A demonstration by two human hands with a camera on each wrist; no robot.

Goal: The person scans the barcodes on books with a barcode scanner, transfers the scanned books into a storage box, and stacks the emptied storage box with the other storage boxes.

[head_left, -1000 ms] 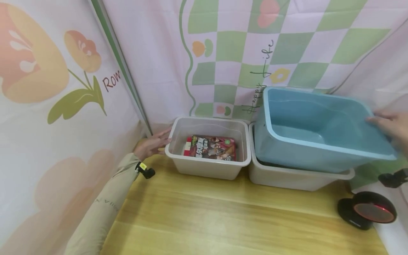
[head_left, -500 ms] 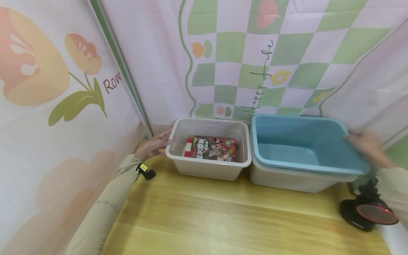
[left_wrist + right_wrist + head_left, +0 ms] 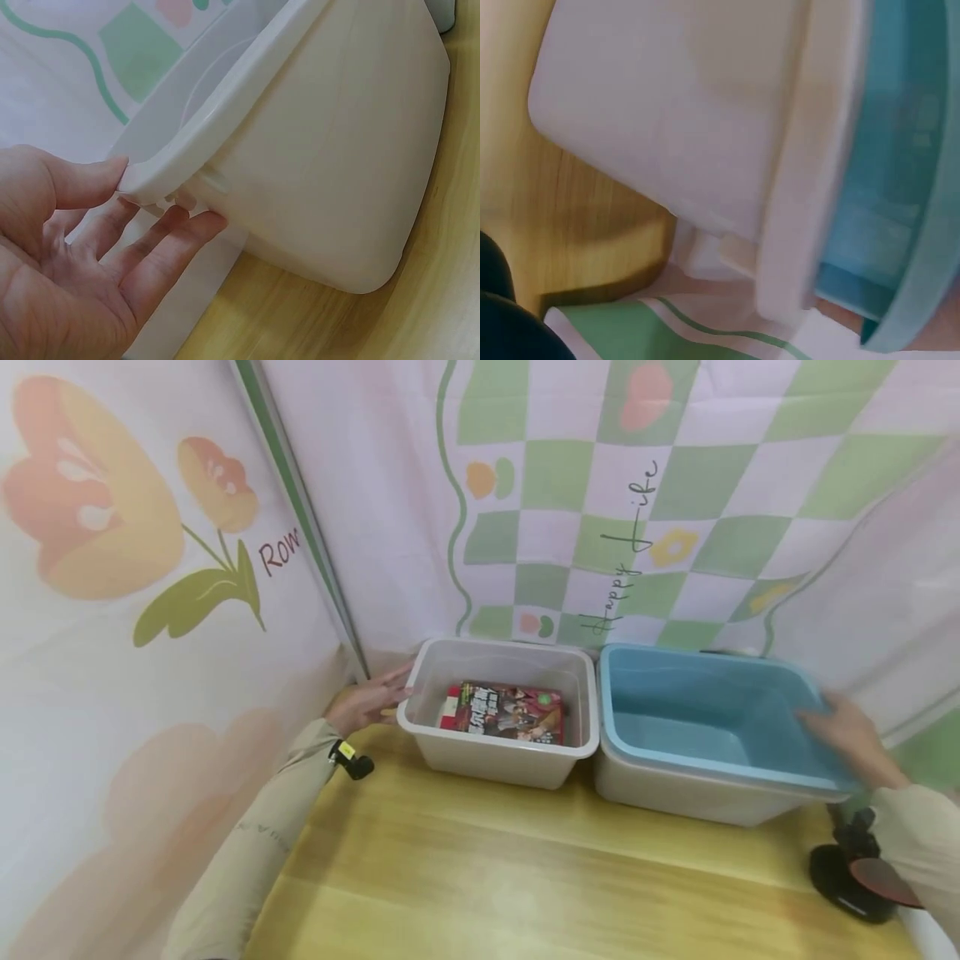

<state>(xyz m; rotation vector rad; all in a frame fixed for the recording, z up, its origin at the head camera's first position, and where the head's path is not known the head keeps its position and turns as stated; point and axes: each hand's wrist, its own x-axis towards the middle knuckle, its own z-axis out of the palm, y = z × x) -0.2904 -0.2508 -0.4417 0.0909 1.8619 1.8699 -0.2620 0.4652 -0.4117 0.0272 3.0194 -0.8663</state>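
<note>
My left hand (image 3: 369,700) holds the left end of a white plastic storage bin (image 3: 495,764). In the left wrist view the thumb rests on the bin's rim and the fingers (image 3: 176,255) reach beneath it. Inside lies a red box with printed pictures (image 3: 510,714). To the right, a blue storage bin (image 3: 750,693) sits nested in a second white bin (image 3: 675,795), its rim just above the white one. My right hand (image 3: 851,739), slightly blurred, grips the blue bin's right end. The right wrist view shows both rims, with most of that hand hidden.
Both white bins stand side by side on a wooden table (image 3: 480,868), against a curtain (image 3: 555,485) with a green check print. Another flowered curtain (image 3: 187,693) hangs at the left. A black device on a round base (image 3: 847,881) stands by my right forearm.
The blue bin, tilted and raised at first, has come down and left into the right white bin, and my right hand moved with it. My left hand has kept its place on the left bin.
</note>
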